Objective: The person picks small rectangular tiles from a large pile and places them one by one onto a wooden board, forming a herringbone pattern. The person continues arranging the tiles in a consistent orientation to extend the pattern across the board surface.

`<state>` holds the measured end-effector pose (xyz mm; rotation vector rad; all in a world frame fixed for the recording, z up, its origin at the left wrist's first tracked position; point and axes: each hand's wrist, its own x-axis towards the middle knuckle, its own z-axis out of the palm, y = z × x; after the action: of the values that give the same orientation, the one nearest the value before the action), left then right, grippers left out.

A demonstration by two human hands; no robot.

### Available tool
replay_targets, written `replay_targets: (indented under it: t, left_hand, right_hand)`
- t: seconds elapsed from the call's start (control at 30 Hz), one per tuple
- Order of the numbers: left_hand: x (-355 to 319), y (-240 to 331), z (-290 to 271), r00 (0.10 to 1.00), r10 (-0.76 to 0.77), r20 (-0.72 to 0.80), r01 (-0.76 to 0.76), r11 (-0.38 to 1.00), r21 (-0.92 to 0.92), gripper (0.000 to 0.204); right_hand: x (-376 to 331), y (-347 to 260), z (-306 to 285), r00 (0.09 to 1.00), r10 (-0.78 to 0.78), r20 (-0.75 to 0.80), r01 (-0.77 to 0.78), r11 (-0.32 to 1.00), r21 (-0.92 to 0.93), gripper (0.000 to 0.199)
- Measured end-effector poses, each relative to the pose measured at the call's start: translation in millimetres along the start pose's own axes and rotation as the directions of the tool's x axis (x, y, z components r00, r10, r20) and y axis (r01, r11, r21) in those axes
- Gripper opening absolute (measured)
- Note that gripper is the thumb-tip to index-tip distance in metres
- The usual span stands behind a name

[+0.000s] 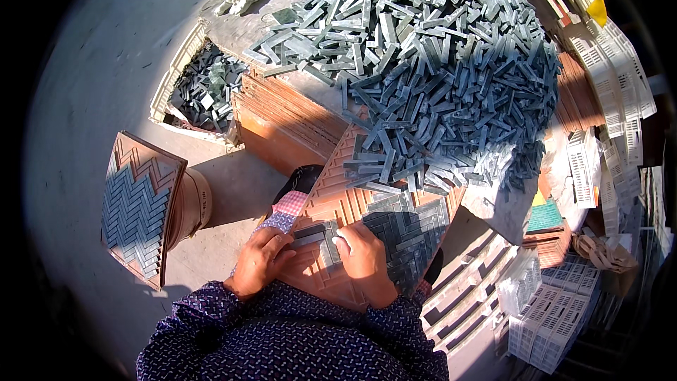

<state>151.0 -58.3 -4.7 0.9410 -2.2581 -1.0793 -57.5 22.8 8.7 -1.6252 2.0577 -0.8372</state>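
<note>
An orange-brown tray (324,279) with herringbone grooves lies tilted across my lap. Dark grey stone strips (405,229) fill its right part in a zigzag pattern, and a few more sit in the grooves between my hands. My left hand (259,262) is at the tray's left side, fingers curled and closed at the end of a light grey strip tile (308,237). My right hand (364,262) rests over the middle of the tray, closed, with something pale at the thumb tip. Whatever its fingers hold is hidden.
A large heap of grey strips (451,63) covers the table ahead, spilling onto the tray's far edge. Stacked orange trays (289,116) and a cream crate (159,102) of dark pieces stand left. A filled herringbone tray (137,204) leans on a bucket (195,197). White crates (553,321) stand right.
</note>
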Motion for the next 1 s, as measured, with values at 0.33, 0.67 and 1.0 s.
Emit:
replay_targets:
  t: [0.33,0.67,1.0]
  left_hand:
    - [7,8,-1,0.997,-0.067,0.036,0.066,0.998,0.022,0.023]
    - [6,1,2,0.999,-0.041,0.01,0.041,0.999,-0.014,0.017]
    - [-1,-7,7,0.995,0.084,-0.051,-0.082,0.996,0.048,0.021]
  right_hand:
    - [-1,-6,-9,0.999,0.034,0.025,-0.037,0.991,0.131,0.02]
    - [6,-1,22,0.954,-0.299,0.012,0.298,0.953,0.055,0.024]
    - [16,-6,1,0.986,-0.158,-0.052,0.165,0.97,0.18,0.016]
